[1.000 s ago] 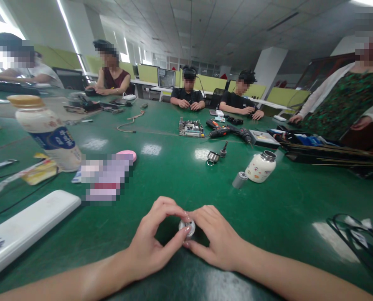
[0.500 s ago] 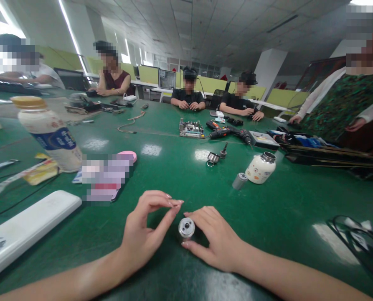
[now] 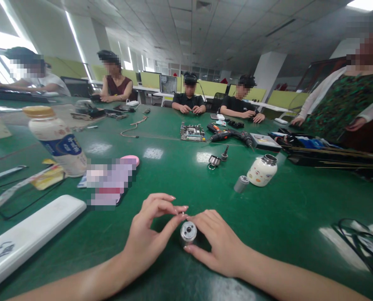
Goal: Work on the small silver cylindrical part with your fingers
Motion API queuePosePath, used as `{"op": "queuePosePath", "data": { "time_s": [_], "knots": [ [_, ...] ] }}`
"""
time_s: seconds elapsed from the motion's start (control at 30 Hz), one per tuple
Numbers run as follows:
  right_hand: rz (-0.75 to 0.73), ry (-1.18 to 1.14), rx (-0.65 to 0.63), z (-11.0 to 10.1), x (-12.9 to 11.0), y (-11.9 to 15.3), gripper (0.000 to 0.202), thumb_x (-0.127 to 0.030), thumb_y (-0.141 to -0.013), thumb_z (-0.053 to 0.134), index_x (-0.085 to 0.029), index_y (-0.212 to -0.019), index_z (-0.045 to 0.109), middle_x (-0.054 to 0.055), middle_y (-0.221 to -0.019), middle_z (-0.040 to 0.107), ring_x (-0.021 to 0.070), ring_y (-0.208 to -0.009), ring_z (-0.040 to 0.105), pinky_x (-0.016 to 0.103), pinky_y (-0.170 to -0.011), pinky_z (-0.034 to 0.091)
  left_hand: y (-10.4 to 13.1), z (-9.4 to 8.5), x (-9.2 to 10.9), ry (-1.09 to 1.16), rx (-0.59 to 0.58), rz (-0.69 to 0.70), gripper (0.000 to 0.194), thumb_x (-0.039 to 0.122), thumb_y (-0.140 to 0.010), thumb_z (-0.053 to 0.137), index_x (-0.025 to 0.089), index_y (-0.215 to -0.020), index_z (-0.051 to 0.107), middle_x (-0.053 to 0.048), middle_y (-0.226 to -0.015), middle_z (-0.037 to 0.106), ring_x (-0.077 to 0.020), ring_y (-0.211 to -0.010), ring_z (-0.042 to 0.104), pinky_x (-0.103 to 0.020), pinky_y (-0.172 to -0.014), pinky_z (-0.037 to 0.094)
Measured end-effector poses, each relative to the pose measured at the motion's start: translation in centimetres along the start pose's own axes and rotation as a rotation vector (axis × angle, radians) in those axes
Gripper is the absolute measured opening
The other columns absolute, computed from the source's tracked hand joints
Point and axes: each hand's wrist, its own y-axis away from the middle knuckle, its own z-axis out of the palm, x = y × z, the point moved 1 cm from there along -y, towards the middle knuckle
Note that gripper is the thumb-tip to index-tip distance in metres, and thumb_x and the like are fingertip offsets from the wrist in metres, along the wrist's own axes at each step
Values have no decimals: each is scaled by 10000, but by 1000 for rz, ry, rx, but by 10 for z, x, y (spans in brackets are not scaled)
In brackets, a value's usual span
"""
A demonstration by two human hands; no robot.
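A small silver metal cylinder (image 3: 189, 232) stands upright on the green table, its round top with small holes facing up. My right hand (image 3: 219, 242) is wrapped round its right side, thumb in front and fingers behind. Just left of and above the cylinder, my left hand (image 3: 155, 230) pinches with thumb and fingertips; a tiny light-coloured piece shows between them, too small to name. A second silver cylinder (image 3: 241, 184) is farther back on the right, beside a cream jar (image 3: 262, 170) with an open metal neck.
A white case (image 3: 32, 238), a phone (image 3: 114, 184) and a bottle (image 3: 59, 142) lie or stand at the left. Black cables (image 3: 358, 242) are at the right. Farther back are a circuit board (image 3: 192, 132), power drills (image 3: 220, 134) and several people.
My left hand's fingertips have come closer to the top of the cylinder, and the tiny piece now shows between them. The whole view has shifted slightly. My right hand keeps its hold.
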Motion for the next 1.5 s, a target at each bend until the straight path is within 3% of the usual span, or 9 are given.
{"op": "queuePosePath", "data": {
  "time_s": [0.3,0.5,0.6,0.8,1.03,1.2,1.3,1.4,1.5],
  "knots": [
    [-34,-22,38,2,1,2,323,-349,-925,600,-182,-1193,529,81,-1108,666,246,-955,573,397,-832,421,8,6,12,-35,-130,144,215,111,-837,686,266,-967,612,16,-863,727,-174,-958,633,-284,-828,541],
    [-20,-26,46,3,1,1,297,-368,-916,601,-168,-1131,556,90,-1031,662,243,-919,569,389,-813,422,9,5,11,-44,-260,151,325,78,-888,567,274,-1146,578,-15,-1045,718,-191,-1115,611,-326,-914,527],
    [-8,-3,23,3,1,1,301,-367,-914,600,-175,-1141,551,92,-1033,663,245,-914,565,384,-806,418,9,5,10,-52,-240,138,307,96,-876,595,262,-1134,578,-32,-1056,701,-203,-1112,605,-339,-914,525],
    [-32,-3,25,3,1,0,285,-370,-929,579,-187,-1144,550,80,-1099,667,238,-925,565,382,-821,407,7,6,11,-7,-167,107,169,98,-854,619,231,-951,579,-14,-867,654,-163,-860,619,-279,-754,536],
    [-38,-4,42,5,2,2,324,-369,-916,602,-181,-1173,543,84,-1099,668,245,-940,568,389,-824,410,6,7,15,46,-201,104,212,80,-857,599,252,-981,605,1,-887,706,-161,-978,626,-277,-853,536],
    [-23,-8,32,4,1,1,305,-371,-902,619,-180,-1133,556,82,-1059,675,243,-912,572,383,-804,413,8,9,9,59,-88,62,147,122,-856,635,246,-910,576,-12,-892,713,-174,-973,643,-279,-781,560],
    [-9,3,18,3,0,2,325,-384,-889,636,-168,-1120,562,87,-1058,672,245,-913,572,391,-819,415,4,7,-2,-106,-34,1,94,201,-856,655,240,-915,594,-22,-918,736,-219,-1009,654,-394,-870,516],
    [-5,3,21,1,0,2,394,-396,-881,645,-156,-1180,551,97,-1099,668,254,-946,575,400,-844,419,-1,5,-17,-316,-143,-165,109,259,-830,681,246,-931,641,-15,-928,766,-269,-1029,659,-504,-935,422],
    [4,8,11,1,0,1,407,-400,-878,648,-150,-1186,556,98,-1098,667,256,-954,578,404,-848,423,-4,4,-29,-416,-248,-263,103,247,-821,682,266,-922,673,2,-935,779,-288,-1100,633,-535,-951,386]
  ]
}}
